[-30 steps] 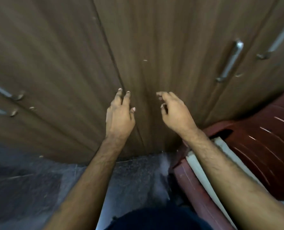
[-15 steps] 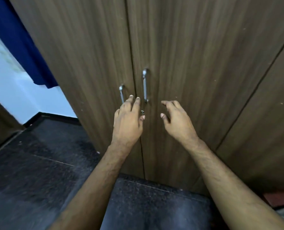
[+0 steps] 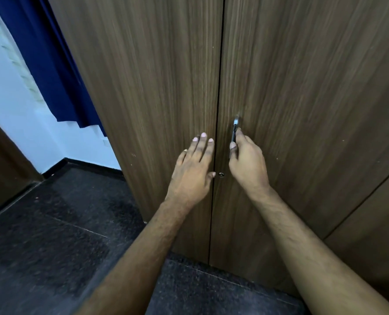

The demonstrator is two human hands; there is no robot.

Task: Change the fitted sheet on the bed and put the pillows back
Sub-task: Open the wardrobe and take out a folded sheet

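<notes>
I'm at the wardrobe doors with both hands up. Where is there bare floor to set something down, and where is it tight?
Bare dark floor lies open to the left, bordered by the left door, the white wall and a brown panel. A narrower strip runs along the foot of the doors. It is crowded at the door seam: the left hand covers the left door there, and the right hand grips the handle.

Wooden wardrobe (image 3: 302, 110); blue curtain (image 3: 48, 60); dark floor (image 3: 41, 246)

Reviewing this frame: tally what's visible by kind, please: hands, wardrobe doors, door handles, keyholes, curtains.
Hands: 2, left hand flat on the left door, right hand gripping the handle on the right door
Doors: 2 that meet at the seam; another panel sits at far right
Handles: 1 visible
Keyholes: 1
Curtains: 1, blue
Total: 7
</notes>
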